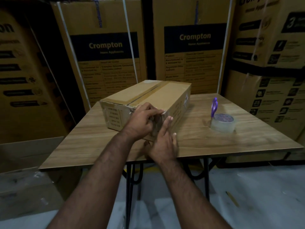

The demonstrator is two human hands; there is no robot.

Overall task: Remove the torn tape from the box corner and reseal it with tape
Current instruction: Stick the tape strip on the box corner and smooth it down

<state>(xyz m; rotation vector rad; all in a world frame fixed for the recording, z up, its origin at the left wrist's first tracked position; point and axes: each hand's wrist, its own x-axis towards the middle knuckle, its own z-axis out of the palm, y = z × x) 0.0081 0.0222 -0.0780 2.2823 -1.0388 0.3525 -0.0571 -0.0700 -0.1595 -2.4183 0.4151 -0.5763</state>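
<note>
Head view, Crompton cartons (113, 45), hands on box (148, 95)

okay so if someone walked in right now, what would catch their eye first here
Probably the two hands, left hand and right hand, pressed together on the near corner of the cardboard box mid-table. Next, the purple scissors standing behind the clear tape roll to the right.
</note>
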